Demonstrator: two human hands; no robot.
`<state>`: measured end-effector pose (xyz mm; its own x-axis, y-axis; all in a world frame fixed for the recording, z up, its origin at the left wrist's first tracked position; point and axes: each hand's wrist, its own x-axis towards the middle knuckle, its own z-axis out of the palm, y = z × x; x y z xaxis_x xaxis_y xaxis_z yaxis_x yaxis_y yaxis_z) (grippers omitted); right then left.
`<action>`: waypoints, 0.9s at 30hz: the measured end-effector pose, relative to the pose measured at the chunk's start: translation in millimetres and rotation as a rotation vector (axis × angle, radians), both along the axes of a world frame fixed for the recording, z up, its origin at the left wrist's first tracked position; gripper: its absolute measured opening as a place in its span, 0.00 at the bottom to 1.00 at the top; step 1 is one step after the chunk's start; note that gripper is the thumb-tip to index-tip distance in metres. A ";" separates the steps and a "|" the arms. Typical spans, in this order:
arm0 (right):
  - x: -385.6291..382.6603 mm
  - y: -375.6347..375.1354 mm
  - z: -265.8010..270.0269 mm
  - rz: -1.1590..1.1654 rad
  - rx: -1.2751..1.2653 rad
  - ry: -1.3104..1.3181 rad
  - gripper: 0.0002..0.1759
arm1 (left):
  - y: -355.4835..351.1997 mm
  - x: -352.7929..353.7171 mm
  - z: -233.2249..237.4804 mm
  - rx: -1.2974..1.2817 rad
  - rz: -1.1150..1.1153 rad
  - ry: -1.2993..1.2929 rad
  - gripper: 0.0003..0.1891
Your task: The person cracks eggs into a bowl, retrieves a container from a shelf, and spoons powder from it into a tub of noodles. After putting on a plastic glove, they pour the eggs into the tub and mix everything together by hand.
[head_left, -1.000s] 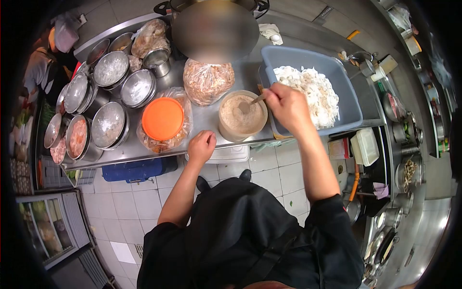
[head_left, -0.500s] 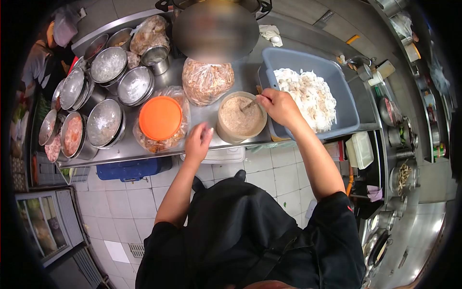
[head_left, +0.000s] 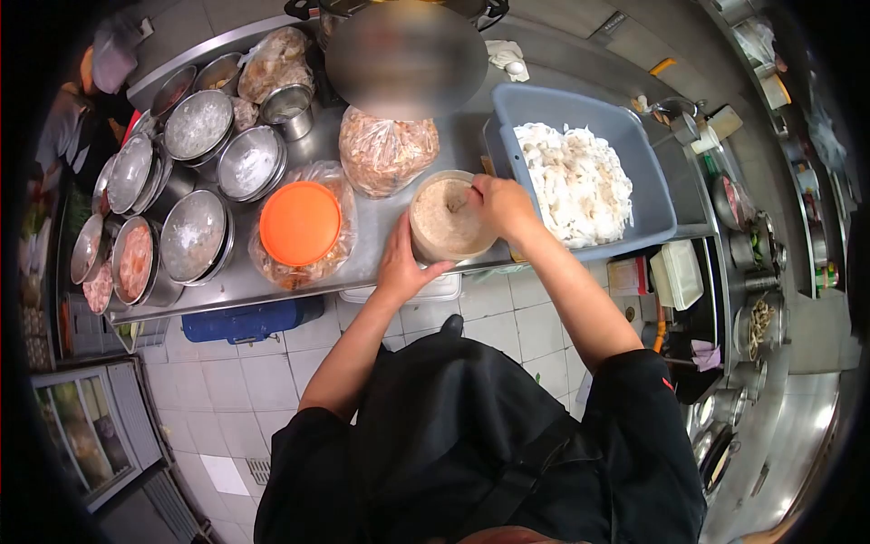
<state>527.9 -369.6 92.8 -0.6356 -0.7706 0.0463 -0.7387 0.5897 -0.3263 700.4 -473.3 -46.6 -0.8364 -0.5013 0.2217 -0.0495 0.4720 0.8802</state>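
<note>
A round pale tub (head_left: 417, 238) of beige, grainy stuff (head_left: 439, 213) stands near the counter's front edge. My left hand (head_left: 399, 263) is wrapped round its near left side, thumb along the front. Over the tub's right rim, my right hand (head_left: 504, 207) is closed on a metal spoon (head_left: 456, 201), whose end is sunk in the beige contents. To the right sits a large grey bin (head_left: 648, 181) with whitish, shrimp-like pieces (head_left: 575, 186) in it. Left of the tub, an orange lid (head_left: 301, 223) rests on a clear bag of brownish food.
A tied plastic bag of tan food (head_left: 385, 150) stands behind the tub. Stacked metal bowls (head_left: 195, 234), some with pink meat (head_left: 136, 258), crowd the counter's left end. A big pot (head_left: 408, 11) is at the back, partly blurred. A blue box (head_left: 249, 319) lies below.
My left hand has moved right and up from the counter edge and taken hold of the tub. My right hand has shifted left over the tub with the spoon.
</note>
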 end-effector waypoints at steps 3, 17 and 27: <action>17.7 20.1 -1.2 0.020 0.087 0.090 0.15 | -2.8 -2.8 -2.9 -0.018 0.015 0.029 0.64; -7.6 5.2 8.1 0.131 0.592 0.172 0.20 | 0.4 -0.7 -7.9 -0.059 0.069 0.060 0.61; 4.5 0.9 40.9 0.021 0.525 -0.015 0.25 | -0.1 6.0 -4.2 -0.065 0.071 0.077 0.59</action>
